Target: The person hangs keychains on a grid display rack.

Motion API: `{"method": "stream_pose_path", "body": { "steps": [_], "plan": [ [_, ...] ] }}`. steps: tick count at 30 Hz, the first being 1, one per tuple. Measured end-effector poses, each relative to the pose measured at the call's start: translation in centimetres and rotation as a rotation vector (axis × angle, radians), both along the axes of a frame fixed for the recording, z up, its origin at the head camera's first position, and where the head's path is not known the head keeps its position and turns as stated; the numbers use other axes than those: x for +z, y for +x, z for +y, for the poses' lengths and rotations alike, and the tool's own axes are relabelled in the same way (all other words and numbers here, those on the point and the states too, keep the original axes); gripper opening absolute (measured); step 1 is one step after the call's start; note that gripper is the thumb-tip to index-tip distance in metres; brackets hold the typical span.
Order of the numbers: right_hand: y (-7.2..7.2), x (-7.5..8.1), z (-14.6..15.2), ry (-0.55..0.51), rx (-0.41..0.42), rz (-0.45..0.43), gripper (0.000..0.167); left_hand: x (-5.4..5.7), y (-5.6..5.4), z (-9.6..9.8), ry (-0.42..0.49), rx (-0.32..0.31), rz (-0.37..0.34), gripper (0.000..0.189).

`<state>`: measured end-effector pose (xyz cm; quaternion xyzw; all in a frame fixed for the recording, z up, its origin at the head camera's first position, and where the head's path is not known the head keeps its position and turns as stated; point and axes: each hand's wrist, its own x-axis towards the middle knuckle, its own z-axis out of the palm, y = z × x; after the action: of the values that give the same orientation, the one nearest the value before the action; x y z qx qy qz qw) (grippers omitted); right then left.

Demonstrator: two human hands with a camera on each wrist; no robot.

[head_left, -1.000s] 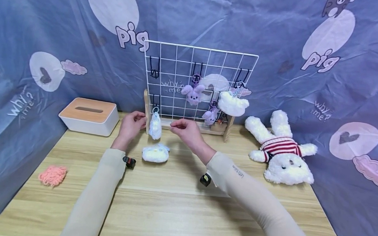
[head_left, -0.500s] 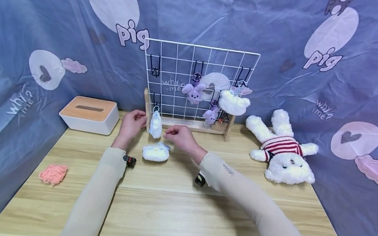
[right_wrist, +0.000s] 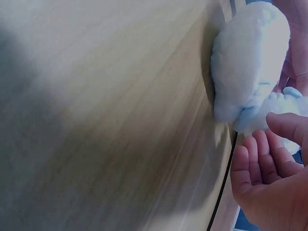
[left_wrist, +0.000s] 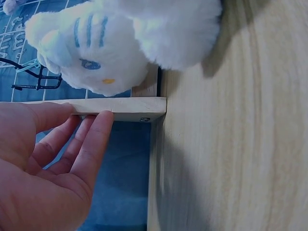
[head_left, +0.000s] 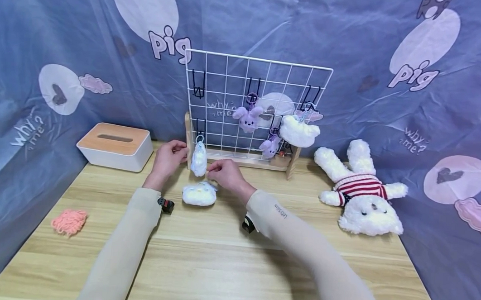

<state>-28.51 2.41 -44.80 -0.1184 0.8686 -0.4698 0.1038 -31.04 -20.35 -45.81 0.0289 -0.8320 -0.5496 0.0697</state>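
Observation:
A white wire grid rack point(head_left: 259, 59) stands on a wooden base. My left hand point(head_left: 170, 157) pinches its left wooden post point(left_wrist: 125, 104) between thumb and fingers. Beside that post, a white plush cat charm point(head_left: 199, 159) with blue stripes and a yellow nose hangs from a black hook by a pale blue ring. My right hand point(head_left: 228, 174) is at the charm's right side, fingertips close against it, thumb and fingers apart in the right wrist view; whether they touch is unclear. A second white plush point(head_left: 199, 194) lies on the table in front.
Purple bunny charms point(head_left: 248, 118) and a white plush charm point(head_left: 299, 131) hang on other hooks. Left stands a tissue box point(head_left: 115, 146); pink yarn point(head_left: 69, 221) lies nearer. A white teddy bear point(head_left: 362, 192) in a striped sweater lies right. A printed blue curtain point(head_left: 352, 47) surrounds the table.
My right hand has moved left and slightly down, up to the hanging cat charm. The left hand has stayed at the post, and the charms hang as before.

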Motion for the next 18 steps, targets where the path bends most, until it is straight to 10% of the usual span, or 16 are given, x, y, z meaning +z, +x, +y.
{"method": "stream_pose_path", "body": {
  "steps": [18],
  "plan": [
    [1.3,-1.2,-0.5,0.126,0.061,0.014,0.011,0.1,0.1,0.0,-0.033,0.008,0.008,0.031]
  ]
}}
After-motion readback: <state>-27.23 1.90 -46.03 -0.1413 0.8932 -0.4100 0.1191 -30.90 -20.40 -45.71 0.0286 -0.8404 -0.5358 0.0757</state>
